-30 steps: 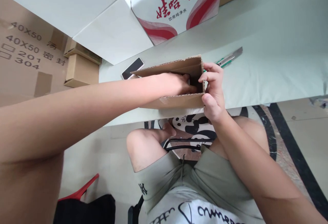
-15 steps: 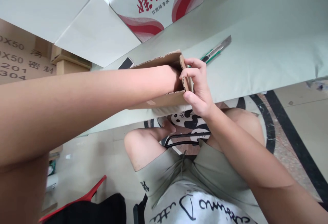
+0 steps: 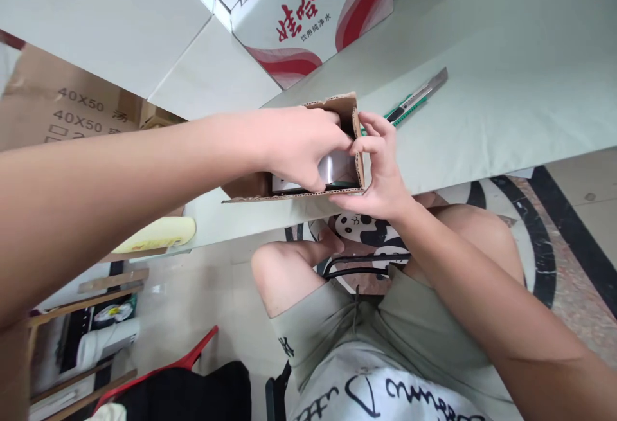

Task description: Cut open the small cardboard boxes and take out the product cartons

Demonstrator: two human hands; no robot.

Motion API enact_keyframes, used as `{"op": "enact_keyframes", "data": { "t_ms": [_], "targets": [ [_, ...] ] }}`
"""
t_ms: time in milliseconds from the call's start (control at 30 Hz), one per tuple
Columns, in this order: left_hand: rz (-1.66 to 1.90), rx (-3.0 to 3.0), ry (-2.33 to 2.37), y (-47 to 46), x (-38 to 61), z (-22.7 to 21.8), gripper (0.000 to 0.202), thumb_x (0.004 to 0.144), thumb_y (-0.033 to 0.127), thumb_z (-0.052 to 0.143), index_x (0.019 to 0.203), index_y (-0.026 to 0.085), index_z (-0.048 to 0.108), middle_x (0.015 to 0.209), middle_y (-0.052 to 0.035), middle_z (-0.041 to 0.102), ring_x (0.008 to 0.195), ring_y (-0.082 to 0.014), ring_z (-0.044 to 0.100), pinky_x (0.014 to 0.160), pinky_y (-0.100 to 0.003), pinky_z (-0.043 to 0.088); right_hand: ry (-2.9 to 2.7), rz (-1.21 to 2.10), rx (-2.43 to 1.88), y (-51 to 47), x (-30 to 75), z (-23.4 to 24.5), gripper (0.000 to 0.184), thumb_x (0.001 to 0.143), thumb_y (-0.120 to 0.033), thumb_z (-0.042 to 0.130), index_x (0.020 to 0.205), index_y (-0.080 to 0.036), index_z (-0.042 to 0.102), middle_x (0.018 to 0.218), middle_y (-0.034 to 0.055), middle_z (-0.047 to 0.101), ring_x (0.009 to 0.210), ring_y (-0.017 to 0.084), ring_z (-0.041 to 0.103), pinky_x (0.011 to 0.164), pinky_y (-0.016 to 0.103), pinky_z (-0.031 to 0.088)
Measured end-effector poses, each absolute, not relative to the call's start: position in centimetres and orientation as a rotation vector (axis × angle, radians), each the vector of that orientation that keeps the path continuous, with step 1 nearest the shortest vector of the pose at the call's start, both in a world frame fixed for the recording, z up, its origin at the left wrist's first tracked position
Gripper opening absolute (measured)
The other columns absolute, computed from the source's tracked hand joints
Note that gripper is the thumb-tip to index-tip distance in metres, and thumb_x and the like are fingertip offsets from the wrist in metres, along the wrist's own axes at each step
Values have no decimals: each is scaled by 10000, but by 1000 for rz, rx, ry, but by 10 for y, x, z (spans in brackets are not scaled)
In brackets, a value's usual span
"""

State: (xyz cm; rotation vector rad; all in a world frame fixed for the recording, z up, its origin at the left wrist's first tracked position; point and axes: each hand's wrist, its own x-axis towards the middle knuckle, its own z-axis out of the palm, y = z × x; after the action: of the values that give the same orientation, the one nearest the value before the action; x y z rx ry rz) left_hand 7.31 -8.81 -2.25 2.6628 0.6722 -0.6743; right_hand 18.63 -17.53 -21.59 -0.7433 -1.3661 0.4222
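Note:
A small open cardboard box [image 3: 289, 197] rests near the front edge of the table. My left hand [image 3: 303, 141] is inside its opening, thumb and fingers around a glossy, whitish item [image 3: 340, 165]. Its kind is unclear, as my hand and the box walls cover much of it. At the box's right end, my right hand [image 3: 383, 170] grips the cardboard wall, fingers over the rim and thumb low at the front side. Just beyond that hand lies a green utility knife [image 3: 417, 99], its blade out and pointing away to the right.
A white and red carton [image 3: 308, 29] stands at the back of the table. At the left are a large brown carton [image 3: 62, 80] and a pale yellow bottle-like object [image 3: 161, 233]. Below sits a red-edged black chair [image 3: 193, 389].
My left hand has drawn back leftward and upward, from deep in the box to its opening. The glossy item now shows between its fingers. My right hand still holds the box end.

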Motion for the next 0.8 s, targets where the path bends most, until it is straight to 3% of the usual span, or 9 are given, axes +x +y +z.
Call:
{"op": "enact_keyframes", "data": {
  "t_ms": [133,300,367,467,567,633,800],
  "targets": [
    [-896,2687,693,-98,75,18,436,728,526,753,1065,250,754,1085,-25,647,1098,-316,702,1114,-577,539,-1323,447,-711,-175,184,-218,700,735,-683,816,1205,-307,461,1487,108,330,1494,381,372,1243,710,324],
    [-493,2576,850,-98,56,52,669,610,683,795,1120,253,742,1230,-95,650,1234,-406,620,1179,-661,445,-1313,521,-786,-176,190,-218,792,669,-774,809,1166,-300,414,1438,122,361,1450,370,415,1209,686,378],
    [-356,2610,890,-96,44,61,778,586,666,808,1241,258,713,1226,-100,647,1134,-395,643,1058,-691,502,-1308,524,-824,-177,194,-217,786,676,-791,790,1153,-294,412,1433,129,369,1451,371,408,1219,684,364],
    [-215,2616,897,-94,29,68,822,667,594,770,1421,314,597,1227,-80,646,931,-267,646,784,-550,579,-1289,486,-834,-177,196,-217,757,708,-777,774,1159,-284,417,1425,135,380,1449,367,403,1228,674,355],
    [-58,2592,882,-93,18,70,792,679,535,779,1422,337,585,1351,-89,623,889,-221,624,680,-433,553,-1261,438,-817,-177,197,-217,729,720,-712,801,1172,-275,432,1415,140,403,1419,364,430,1208,670,369],
    [91,2557,901,-94,14,72,754,689,525,784,1398,336,609,1374,-83,613,916,-238,628,698,-456,548,-1241,408,-827,-176,197,-219,704,728,-693,799,1171,-276,446,1394,141,430,1408,362,440,1194,670,381],
    [366,2461,1038,-102,13,77,763,771,492,702,1470,230,545,1263,-73,682,1111,-359,658,929,-628,533,-1195,401,-884,-170,198,-220,748,689,-787,771,1145,-283,458,1367,134,453,1404,377,449,1187,714,375]
  ]
}}
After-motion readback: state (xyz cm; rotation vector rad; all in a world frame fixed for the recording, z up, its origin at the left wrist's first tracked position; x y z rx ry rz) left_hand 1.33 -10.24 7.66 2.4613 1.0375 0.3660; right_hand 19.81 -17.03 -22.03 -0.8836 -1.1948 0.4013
